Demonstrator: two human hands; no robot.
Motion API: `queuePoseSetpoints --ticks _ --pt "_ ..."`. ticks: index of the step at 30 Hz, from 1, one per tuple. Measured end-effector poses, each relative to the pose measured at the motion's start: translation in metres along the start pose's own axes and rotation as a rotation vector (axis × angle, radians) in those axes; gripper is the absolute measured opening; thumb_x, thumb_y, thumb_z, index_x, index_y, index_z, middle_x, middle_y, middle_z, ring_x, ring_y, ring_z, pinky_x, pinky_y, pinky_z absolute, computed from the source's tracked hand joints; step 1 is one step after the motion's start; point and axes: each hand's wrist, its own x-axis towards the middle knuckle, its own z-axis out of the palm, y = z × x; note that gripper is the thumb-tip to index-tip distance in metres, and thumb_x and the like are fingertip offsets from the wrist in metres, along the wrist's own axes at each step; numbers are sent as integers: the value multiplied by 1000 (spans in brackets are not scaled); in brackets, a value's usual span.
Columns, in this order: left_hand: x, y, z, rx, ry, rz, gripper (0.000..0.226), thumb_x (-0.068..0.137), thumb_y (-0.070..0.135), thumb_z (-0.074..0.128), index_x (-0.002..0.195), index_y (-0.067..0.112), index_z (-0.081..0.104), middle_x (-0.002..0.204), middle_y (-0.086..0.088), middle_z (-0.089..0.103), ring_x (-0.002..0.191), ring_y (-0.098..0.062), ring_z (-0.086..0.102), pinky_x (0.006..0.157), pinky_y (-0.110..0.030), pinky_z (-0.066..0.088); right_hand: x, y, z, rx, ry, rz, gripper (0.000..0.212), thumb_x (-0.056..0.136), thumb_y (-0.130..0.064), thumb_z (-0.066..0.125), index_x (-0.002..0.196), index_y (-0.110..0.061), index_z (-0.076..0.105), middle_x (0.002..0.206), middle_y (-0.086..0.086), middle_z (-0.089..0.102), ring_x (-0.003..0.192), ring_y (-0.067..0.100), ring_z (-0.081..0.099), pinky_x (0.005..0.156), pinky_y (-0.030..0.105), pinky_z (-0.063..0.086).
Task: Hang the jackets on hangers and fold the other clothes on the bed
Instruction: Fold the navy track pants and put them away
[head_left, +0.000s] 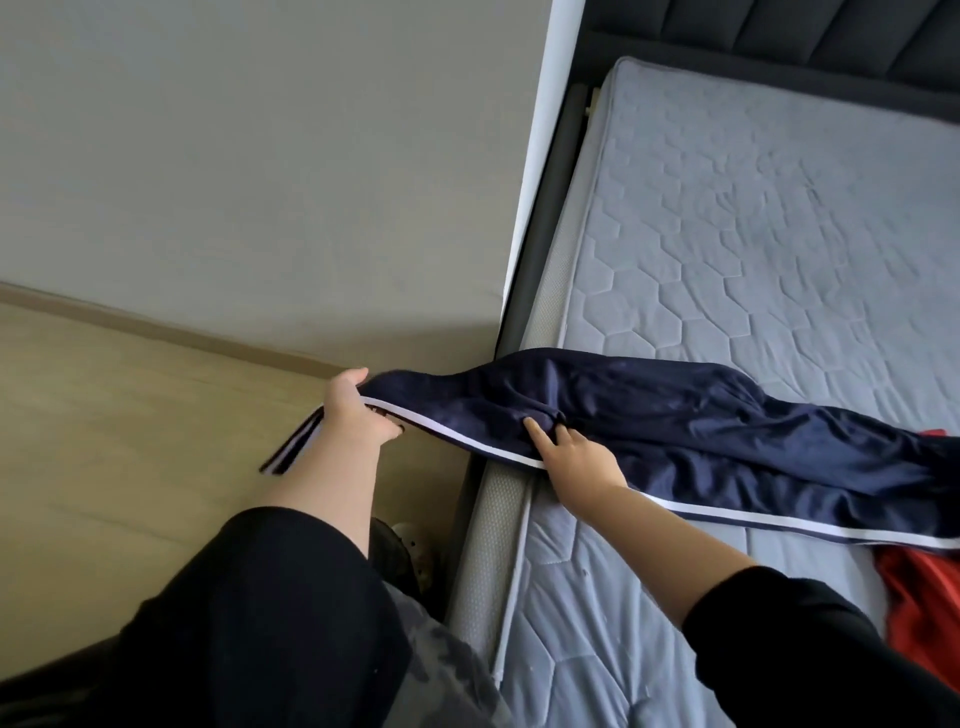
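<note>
**Navy track piece stretched off the edge of the bed**

Navy blue garment with a white side stripe (675, 410), soft shiny knit, lies lengthwise across the near part of the pale grey quilted mattress (779, 234). One end sticks out past the bed's side, up in the air over the light wooden floor (104, 415).

The left hand (353, 410) holds that end: fingers curled over the top, thumb under, clamped right at the stripe. A short striped bit dangles below the hand.

The right hand (576, 457) sits on the cloth at the mattress edge. Its index finger points straight out onto the cloth, and the other fingers look tucked into a bunched fold, so I'd call it a pinch, though the fold hides most of them. Both arms wear black sleeves (270, 597).

The far end of the garment runs out of view on the right. There it lies over a crumpled red cloth item (919, 597) on the mattress.

Further out are the padded grey bed rail (478, 561), the dark ribbed headboard (831, 26) up top, and a plain grey wall (234, 156) on the left.
</note>
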Motion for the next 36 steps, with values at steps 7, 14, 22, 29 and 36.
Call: queuePoseSetpoints --ticks 7,14,22,29,36 --pt "27 -21 13 426 242 150 66 84 25 49 147 12 33 152 -10 33 136 -32 36 111 -45 32 -14 18 -6 437 -10 -84 76 90 -31 54 153 -27 12 159 0 17 146 15 13 114 29 26" --pt "-3 -81 58 1100 37 475 57 86 13 51 141 17 40 141 -11 46 122 -34 49 100 -41 44 -25 44 -14 547 241 -1 33 97 -33 47 123 -16 59 111 1 63 106 19 55 85 29 43" --pt "-4 -142 90 1613 -316 881 39 92 13 52 130 20 55 129 -4 53 122 -26 43 95 -39 43 13 105 -22 538 407 395 28 100 -20 41 120 -12 58 126 5 49 99 30 57 73 36 44" --pt "11 -149 125 1840 -226 857 56 96 27 54 146 24 27 119 -6 55 101 -25 56 68 -35 43 55 146 -20 385 65 431 37 96 -27 53 130 -14 43 131 11 42 104 34 56 69 36 43" --pt "15 -147 147 1475 -119 926 17 96 11 46 104 14 60 101 -7 64 83 -25 55 64 -32 39 75 156 -28 530 355 504 24 98 -18 45 117 -7 55 125 12 50 103 36 56 71 33 38"
